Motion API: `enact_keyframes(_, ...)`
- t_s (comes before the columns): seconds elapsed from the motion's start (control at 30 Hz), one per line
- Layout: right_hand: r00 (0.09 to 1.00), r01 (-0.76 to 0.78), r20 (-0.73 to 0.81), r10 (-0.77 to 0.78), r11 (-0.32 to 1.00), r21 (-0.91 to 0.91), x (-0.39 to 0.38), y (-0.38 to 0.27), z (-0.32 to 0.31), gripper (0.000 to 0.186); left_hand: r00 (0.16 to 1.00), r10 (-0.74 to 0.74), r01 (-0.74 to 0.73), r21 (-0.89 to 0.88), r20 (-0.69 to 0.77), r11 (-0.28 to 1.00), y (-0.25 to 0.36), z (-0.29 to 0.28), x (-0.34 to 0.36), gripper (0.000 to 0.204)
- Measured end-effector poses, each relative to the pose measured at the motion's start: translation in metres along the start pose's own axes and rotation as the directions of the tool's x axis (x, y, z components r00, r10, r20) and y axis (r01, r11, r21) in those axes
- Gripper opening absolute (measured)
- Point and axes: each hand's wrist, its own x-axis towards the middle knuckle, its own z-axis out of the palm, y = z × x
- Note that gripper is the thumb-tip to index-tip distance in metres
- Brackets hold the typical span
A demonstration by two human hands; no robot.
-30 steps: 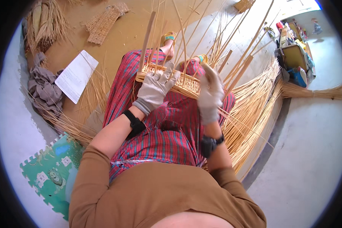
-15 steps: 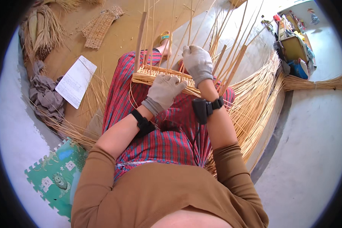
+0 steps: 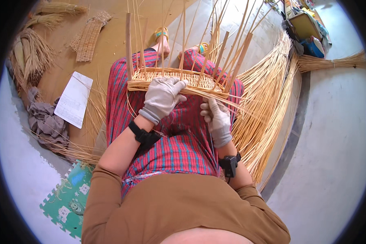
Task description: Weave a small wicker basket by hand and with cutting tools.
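A half-woven wicker basket (image 3: 179, 74) rests across my lap, with its flat woven base and low rim showing. Thin upright canes (image 3: 184, 40) and thicker wooden stakes (image 3: 129, 46) rise from its edge. My left hand (image 3: 162, 97), in a pale work glove, is closed on the near rim, thumb and fingers around the weave. Below the rim's right end is my gloved right hand (image 3: 216, 122), its fingers curled and its thumb against loose wicker strands (image 3: 232, 103) that run out to the right. Its grip is partly hidden.
Long loose wicker (image 3: 262, 110) lies heaped on the floor to the right. A tied bundle (image 3: 333, 62) lies beyond it. On the left are a white sheet (image 3: 74, 99), grey cloth (image 3: 49, 122), a woven panel (image 3: 89, 38) and a green foam mat (image 3: 67, 205).
My right hand has come down from among the uprights to below the near rim. My left hand stays on the rim. The basket sits slightly further left, its base more exposed.
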Motion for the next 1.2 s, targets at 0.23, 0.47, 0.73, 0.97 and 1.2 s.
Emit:
enact_keyframes(0.23,0.862,-0.472,0.328,0.386,0.847,0.245,-0.002,0.004,-0.022,0.038,0.995,0.061,-0.063,-0.031,-0.074,0.998,-0.010,0.005,0.005,0.024)
enact_keyframes(0.47,0.734,0.673,0.045,-0.677,0.717,-0.184,0.056,-0.070,0.031,0.040,0.987,-0.123,0.121,-0.024,-0.108,0.992,0.009,0.007,0.002,0.051)
enact_keyframes(0.73,0.536,0.816,0.371,-0.758,0.352,-0.459,0.137,-0.092,0.136,0.073,0.989,-0.145,0.137,0.302,0.005,0.944,0.012,0.041,-0.015,0.086)
enact_keyframes(0.97,0.626,0.780,0.317,-0.713,0.568,-0.262,0.048,-0.080,0.004,0.032,0.996,-0.086,0.094,0.364,-0.037,0.927,0.017,0.027,-0.013,0.056)
enact_keyframes(1.2,0.898,0.434,0.060,-0.435,0.860,-0.268,0.035,-0.050,-0.037,0.026,0.987,0.156,-0.159,0.358,0.036,0.920,0.043,-0.022,0.042,0.052)
